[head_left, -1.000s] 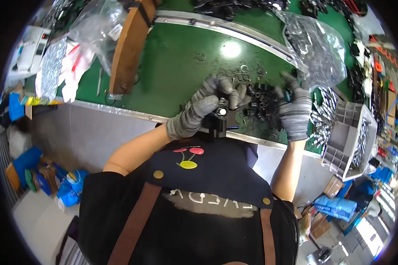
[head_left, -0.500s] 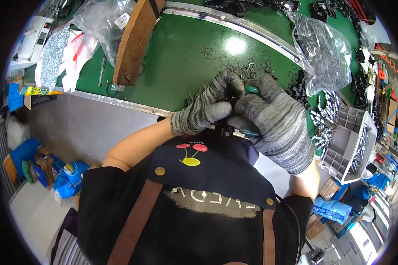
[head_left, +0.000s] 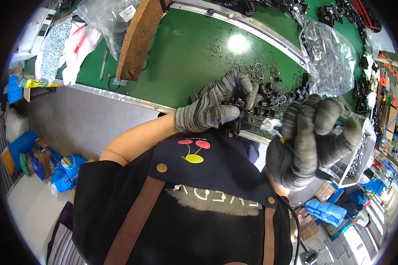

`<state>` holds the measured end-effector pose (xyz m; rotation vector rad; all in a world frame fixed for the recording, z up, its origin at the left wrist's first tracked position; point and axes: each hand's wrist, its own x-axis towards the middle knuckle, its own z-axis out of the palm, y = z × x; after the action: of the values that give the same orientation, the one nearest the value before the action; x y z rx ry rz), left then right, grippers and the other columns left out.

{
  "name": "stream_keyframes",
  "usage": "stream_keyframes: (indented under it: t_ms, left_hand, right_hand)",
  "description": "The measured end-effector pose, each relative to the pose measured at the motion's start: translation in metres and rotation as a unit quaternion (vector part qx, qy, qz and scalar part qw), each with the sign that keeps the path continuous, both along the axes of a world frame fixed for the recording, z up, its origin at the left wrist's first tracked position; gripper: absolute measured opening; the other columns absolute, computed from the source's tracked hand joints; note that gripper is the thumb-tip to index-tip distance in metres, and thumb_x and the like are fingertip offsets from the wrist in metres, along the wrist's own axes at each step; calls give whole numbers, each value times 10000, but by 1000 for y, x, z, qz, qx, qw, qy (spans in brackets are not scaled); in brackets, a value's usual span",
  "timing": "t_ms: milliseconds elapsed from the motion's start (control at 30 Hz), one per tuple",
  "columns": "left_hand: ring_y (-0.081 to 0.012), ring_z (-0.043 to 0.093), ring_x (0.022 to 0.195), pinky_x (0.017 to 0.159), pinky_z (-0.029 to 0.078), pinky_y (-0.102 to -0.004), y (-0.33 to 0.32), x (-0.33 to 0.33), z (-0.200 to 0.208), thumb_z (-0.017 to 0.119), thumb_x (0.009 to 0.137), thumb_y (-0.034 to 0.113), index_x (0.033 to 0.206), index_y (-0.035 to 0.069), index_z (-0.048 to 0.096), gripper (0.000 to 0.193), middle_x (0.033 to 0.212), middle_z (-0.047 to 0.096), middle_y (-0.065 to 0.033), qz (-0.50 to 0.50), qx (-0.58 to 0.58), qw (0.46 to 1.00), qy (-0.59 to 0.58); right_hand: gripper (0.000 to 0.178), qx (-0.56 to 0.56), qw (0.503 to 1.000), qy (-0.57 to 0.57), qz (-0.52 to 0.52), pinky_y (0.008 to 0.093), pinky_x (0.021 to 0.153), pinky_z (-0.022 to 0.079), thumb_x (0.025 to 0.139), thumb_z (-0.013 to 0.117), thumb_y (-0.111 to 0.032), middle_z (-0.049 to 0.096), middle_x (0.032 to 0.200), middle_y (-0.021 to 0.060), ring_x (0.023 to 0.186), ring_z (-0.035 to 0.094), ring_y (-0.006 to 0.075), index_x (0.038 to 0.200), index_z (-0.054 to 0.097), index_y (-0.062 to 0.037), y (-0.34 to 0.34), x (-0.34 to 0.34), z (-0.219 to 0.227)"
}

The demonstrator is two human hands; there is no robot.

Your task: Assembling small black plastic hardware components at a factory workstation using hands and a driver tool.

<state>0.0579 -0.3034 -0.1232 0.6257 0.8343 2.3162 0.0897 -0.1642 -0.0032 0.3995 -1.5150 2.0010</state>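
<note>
Both my hands wear grey striped knit gloves. My left hand (head_left: 221, 104) is closed around a small black part (head_left: 235, 126) at the table's near edge, pinching it between thumb and fingers. To its right, my right hand (head_left: 311, 139) is raised, its fingers curled round green-handled pliers (head_left: 325, 176); the palm and fingers hide most of the tool. A bright silvery piece (head_left: 271, 126) sticks out on the left side of this hand; I cannot tell whether it belongs to the pliers. Just beyond my hands lie black ring-shaped parts (head_left: 274, 97) and thin open rings (head_left: 256, 68).
A wooden block (head_left: 139, 44) lies on the green table (head_left: 181, 57) at left. Clear plastic bags (head_left: 329, 53) sit at right and far left. The grey divided bin (head_left: 362, 150) holds small metal parts. A metal rail (head_left: 252, 24) crosses the table's far side.
My right hand has swung right, away from the black part, taking the pliers with it. My left hand keeps its grip, almost in place. Black ring-shaped parts that were covered now show.
</note>
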Motion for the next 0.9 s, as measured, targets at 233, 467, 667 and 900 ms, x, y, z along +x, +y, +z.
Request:
stream_keyframes:
  t_ms: [233, 467, 667, 900]
  left_hand:
    - [-206, 461, 1215, 1212, 143, -460, -2, 2, 5, 683, 884, 274, 1184, 138, 437, 411, 1010, 531, -48, 8, 1, 1000, -5]
    - [-149, 495, 1038, 1157, 295, -408, -3, 0, 15, 643, 857, 75, 1110, 106, 444, 323, 1003, 475, -22, 9, -63, 998, 14]
    - [-121, 525, 895, 1042, 433, -354, 3, 0, 11, 597, 842, -29, 1068, 93, 448, 297, 967, 445, -9, 16, -88, 993, 76]
    - [-177, 579, 939, 882, 504, -381, -14, -11, 31, 636, 932, 378, 1074, 107, 531, 324, 947, 534, -28, 27, -14, 990, -135]
  right_hand:
    - [471, 16, 991, -120, -63, 213, 586, 473, 831, 671, 45, 470, 891, 42, 734, 484, 111, 1260, 549, -108, -17, 19, 10]
    - [445, -14, 993, -110, -32, 192, 532, 463, 829, 688, 3, 488, 921, 34, 680, 491, 101, 1246, 556, -80, 10, 12, -5]
    - [431, -40, 994, -103, -2, 174, 485, 455, 827, 703, -33, 503, 946, 28, 633, 497, 93, 1234, 562, -56, 22, 12, -23]
    - [475, 74, 963, -257, -36, 196, 650, 474, 817, 656, 0, 520, 1011, 16, 751, 509, 92, 1274, 539, -56, 22, 9, -60]
